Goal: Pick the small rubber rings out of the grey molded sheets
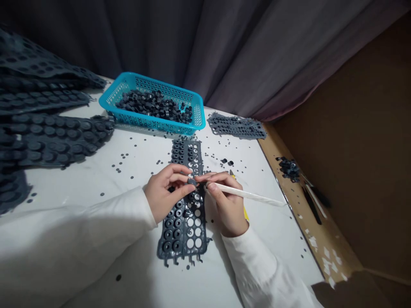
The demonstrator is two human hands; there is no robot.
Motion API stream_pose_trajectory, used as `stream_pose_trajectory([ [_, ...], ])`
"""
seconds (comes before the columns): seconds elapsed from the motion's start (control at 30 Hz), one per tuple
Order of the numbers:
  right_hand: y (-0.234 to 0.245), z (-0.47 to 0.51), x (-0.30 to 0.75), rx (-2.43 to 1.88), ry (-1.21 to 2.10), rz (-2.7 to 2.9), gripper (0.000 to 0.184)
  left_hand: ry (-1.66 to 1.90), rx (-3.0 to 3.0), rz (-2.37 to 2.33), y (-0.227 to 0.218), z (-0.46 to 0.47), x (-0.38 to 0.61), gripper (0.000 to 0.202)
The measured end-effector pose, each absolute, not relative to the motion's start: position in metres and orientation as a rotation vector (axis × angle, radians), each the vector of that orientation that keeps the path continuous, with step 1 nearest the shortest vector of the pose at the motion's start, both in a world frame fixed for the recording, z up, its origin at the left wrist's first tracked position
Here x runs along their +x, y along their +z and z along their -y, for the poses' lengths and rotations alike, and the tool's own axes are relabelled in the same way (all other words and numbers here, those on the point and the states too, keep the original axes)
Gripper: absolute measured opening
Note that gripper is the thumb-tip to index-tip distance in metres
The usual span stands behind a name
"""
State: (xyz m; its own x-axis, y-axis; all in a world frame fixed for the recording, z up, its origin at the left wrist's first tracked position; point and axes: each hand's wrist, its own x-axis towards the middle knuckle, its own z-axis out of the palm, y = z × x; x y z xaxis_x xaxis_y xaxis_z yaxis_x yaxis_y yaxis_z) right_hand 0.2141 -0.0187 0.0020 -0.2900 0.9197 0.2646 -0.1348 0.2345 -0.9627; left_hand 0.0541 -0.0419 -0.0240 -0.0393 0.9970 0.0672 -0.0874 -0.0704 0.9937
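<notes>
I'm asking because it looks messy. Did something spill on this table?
Yes. Lots of small dark round bits are scattered over the white table top, outside the blue plastic basket, so they look spilled. The grey rubber sheet also has empty round holes where the white shows through.

White-topped table [135, 171] bearing a turquoise perforated basket [150, 122], grey moulded rubber sheets [51, 137] and scattered dark discs [123, 155].

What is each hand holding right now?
Left hand: closed, pinching a small dark rubber piece.
Right hand: closed, gripping a slim white stick.
</notes>
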Motion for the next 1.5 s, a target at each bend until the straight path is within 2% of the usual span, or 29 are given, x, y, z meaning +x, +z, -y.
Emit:
stream_pose_trajectory([
  [0.57, 0.0026, 0.0229, 0.2167, -0.764, 0.925, 1.715, 0.012, 1.34, 1.282, -1.198, -0.0221, 0.0453, 0.052, 0.025],
  [1.03, 0.0036, 0.0242, 0.219, -0.73, 0.783, 1.853, 0.021, 1.339, 1.269, -1.227, -0.0252, 0.0439, 0.0533, 0.023],
  [1.23, 0.0016, 0.0242, 0.2144, -0.794, 0.905, 1.641, 0.007, 1.333, 1.271, -1.253, -0.0254, 0.0446, 0.0538, 0.024],
  [1.5, 0.0002, 0.0252, 0.2119, -0.793, 1.051, 1.585, 0.004, 1.328, 1.245, -1.243, -0.0226, 0.0442, 0.0532, 0.029],
])
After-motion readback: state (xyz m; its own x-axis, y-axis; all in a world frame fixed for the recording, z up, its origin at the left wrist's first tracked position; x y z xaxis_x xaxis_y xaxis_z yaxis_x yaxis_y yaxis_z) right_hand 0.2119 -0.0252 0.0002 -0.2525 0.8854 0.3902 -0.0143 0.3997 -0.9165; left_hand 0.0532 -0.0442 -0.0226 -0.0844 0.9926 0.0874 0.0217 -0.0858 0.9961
